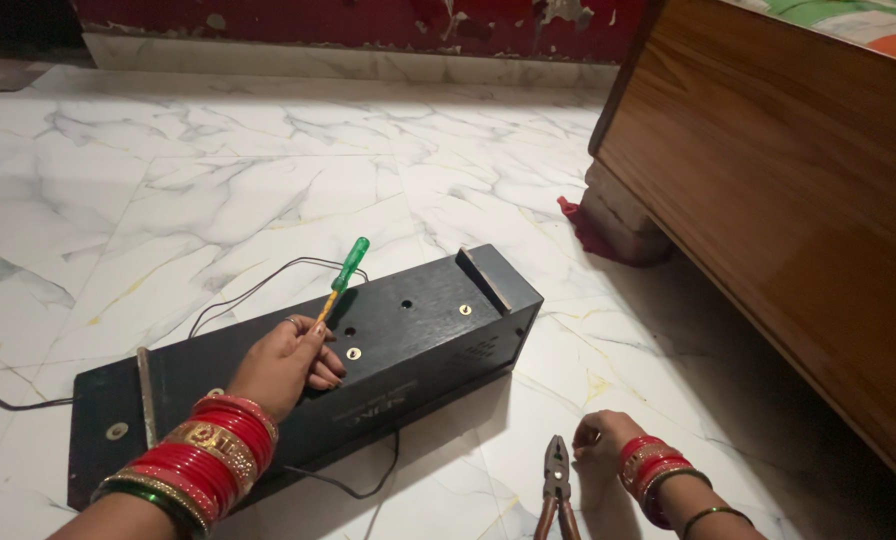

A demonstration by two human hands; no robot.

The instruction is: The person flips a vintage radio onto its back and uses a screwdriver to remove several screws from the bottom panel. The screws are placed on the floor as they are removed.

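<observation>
Left hand (pixel 286 362) with green screwdriver (pixel 343 276) on long black box (pixel 418 335).

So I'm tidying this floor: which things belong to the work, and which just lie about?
In use:
left hand holding green-handled screwdriver
long black box
pliers beside right hand
black wire

Lying about:
red cloth by the wooden bed

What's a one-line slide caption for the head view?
Left hand holds a green-handled screwdriver over a long black box; right hand rests on the marble floor beside pliers.
</observation>
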